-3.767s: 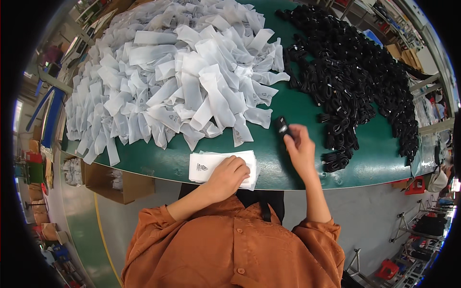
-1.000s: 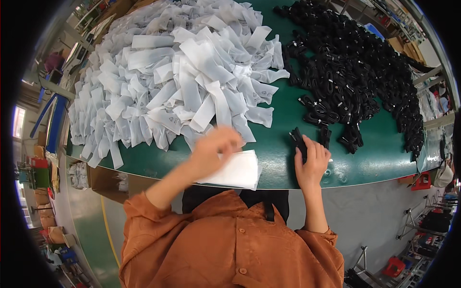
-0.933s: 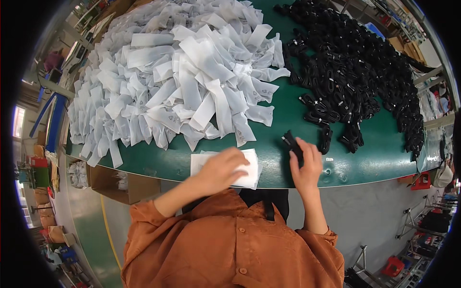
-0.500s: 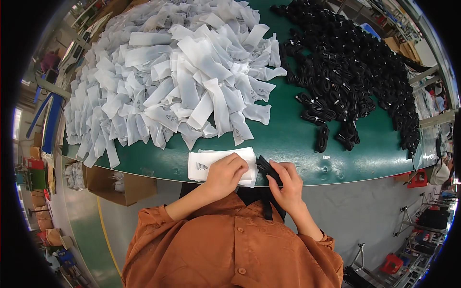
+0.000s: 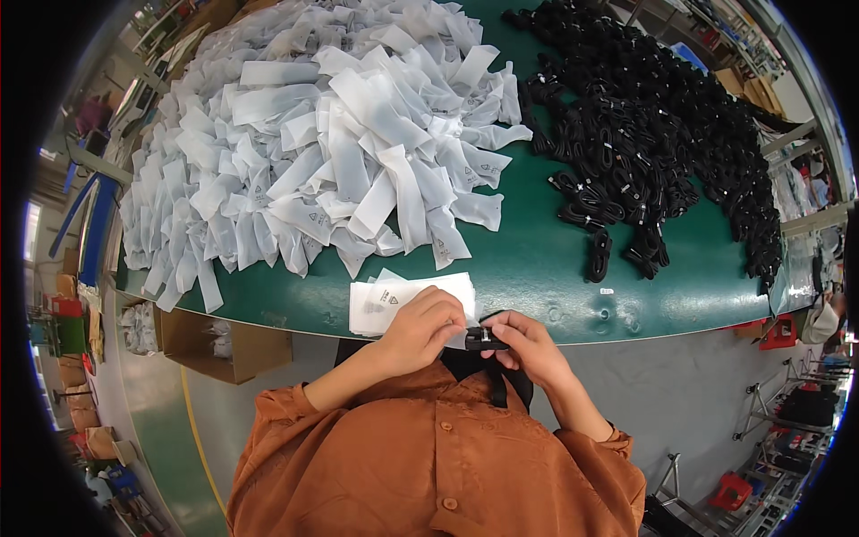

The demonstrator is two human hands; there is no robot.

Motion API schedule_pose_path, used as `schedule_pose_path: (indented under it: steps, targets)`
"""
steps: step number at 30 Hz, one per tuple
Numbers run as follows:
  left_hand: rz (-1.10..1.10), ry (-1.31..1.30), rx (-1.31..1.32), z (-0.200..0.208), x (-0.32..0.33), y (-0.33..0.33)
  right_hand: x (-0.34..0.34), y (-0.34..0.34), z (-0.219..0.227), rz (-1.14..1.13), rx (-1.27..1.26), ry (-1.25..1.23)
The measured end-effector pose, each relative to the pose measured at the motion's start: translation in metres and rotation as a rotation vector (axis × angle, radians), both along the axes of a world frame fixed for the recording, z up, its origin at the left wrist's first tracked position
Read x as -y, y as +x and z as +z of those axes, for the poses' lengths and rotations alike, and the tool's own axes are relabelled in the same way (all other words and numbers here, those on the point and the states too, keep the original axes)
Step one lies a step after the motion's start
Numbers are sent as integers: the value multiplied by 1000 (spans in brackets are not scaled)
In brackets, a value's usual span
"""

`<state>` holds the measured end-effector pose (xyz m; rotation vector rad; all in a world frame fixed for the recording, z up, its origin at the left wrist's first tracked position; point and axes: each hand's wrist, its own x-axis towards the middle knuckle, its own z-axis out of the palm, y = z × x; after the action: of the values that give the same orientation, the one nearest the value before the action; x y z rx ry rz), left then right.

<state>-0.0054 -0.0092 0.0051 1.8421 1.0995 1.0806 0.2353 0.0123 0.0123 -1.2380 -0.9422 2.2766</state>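
Observation:
My right hand (image 5: 530,345) grips a coiled black cable (image 5: 484,339) at the table's near edge, a small light-coloured connector showing on it. Close beside it, my left hand (image 5: 422,329) is closed, thumb and fingers pinching the open end of a pale translucent bag, which meets the cable's left end. Under and behind that hand lies a stack of flat white bags (image 5: 369,309) with a small dark print. How far the cable sits inside the bag is hidden by my fingers.
A large heap of filled translucent bags (image 5: 268,161) covers the left of the green table (image 5: 528,251). Coiled black cables (image 5: 626,152) are piled on the right, a few nearer coils apart. Below the left edge stands an open cardboard box (image 5: 255,351).
My right hand has moved left and turned the cable level, bringing its end to the left hand. A bag on the stack has shifted, its corner now sticking out at the far side.

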Motion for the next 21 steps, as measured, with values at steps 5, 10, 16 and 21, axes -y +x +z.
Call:
schedule_pose_path:
  steps: [5, 10, 16, 21]
  targets:
    - [20, 216, -125, 11, -8, 3, 14, -11, -4, -123, -35, 154]
    - [40, 208, -91, 20, -14, 4, 16, -23, 7, -123, 382, 1161]
    - [58, 142, -12, 34, -32, 2, 5, -33, 8, -313, 69, 884]
    - [221, -195, 626, 80, -89, -45, -43, -1, 33, -560, 817, 1431]
